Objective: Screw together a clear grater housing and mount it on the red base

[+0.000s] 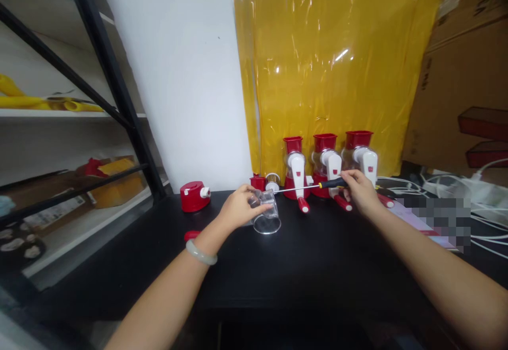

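My left hand (pixel 242 206) grips a clear plastic grater housing (pixel 268 218) just above the black table. A screwdriver (pixel 331 183) with a black and yellow handle is in my right hand (pixel 362 191), its long shaft pointing left. The tip meets the upper part of the clear housing; the exact contact spot is too small to make out. Behind my left hand are a red hopper piece (pixel 257 182) and a metal grating drum (pixel 272 180). A red handle (pixel 192 235) lies partly hidden behind my left wrist.
Three rotary graters, a left one (pixel 296 173), a middle one (pixel 327 162) and a right one (pixel 359 154), stand along the back. At left sits a red round base (pixel 193 196). White cables (pixel 484 207) and a printed sheet (pixel 424 220) lie at right. A black-framed shelf (pixel 115 75) borders the left.
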